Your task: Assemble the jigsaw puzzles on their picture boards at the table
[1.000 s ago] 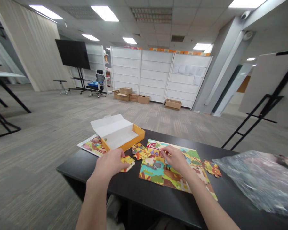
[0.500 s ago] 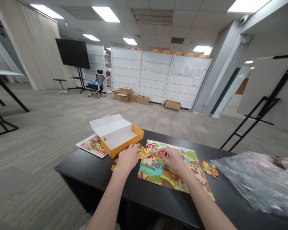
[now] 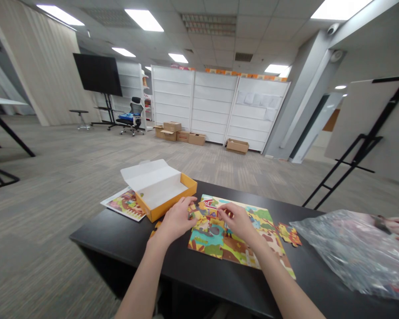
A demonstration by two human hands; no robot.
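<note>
A jigsaw puzzle (image 3: 208, 241) with a colourful farm picture lies on the black table, much of it joined. My right hand (image 3: 236, 220) is over its upper middle, thumb and forefinger pinched on a puzzle piece (image 3: 213, 213) by the red barn. Left of the puzzle, my left hand (image 3: 177, 220) has its thumb and fingers apart around loose yellow puzzle pieces (image 3: 192, 209); whether it touches one is unclear. More loose pieces (image 3: 156, 227) show partly behind my left wrist. To the right of the puzzle lie orange and yellow pieces (image 3: 288, 234).
An open yellow box (image 3: 173, 201) with a white lid stands at the table's back left, partly over a picture sheet (image 3: 124, 204). A clear plastic bag (image 3: 355, 252) covers the right end of the black table (image 3: 119, 241). Cardboard boxes (image 3: 171, 130) sit by the far white shelving.
My left hand has lifted and opened, thumb and forefinger spreading apart over the loose pieces. My right hand stays near the barn. The view has shifted slightly.
</note>
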